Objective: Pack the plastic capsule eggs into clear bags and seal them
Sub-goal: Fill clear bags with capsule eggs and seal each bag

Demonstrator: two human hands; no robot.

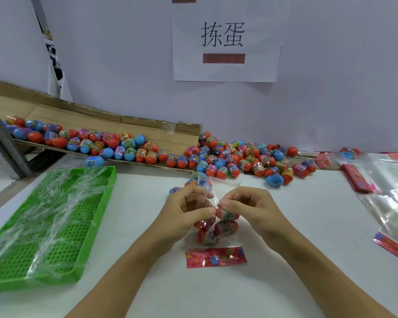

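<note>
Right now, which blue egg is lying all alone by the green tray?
The blue egg just beyond the green tray's far corner; the other eggs lie bunched together.

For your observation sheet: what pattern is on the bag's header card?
Pink-red with colourful flowers, on the header card; head view.

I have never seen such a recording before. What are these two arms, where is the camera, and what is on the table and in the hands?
There is no machine: these are a person's bare arms. The one picture comes from a camera worn on the head, looking forward and down. The left hand and right hand both pinch the open top of a clear bag that already holds several red capsule eggs and has a pink flowered strip at its near end. On the white table lie a heap of loose eggs by the wall, a green tray with clear plastic scraps on the left, and spare clear bags on the right.
</note>
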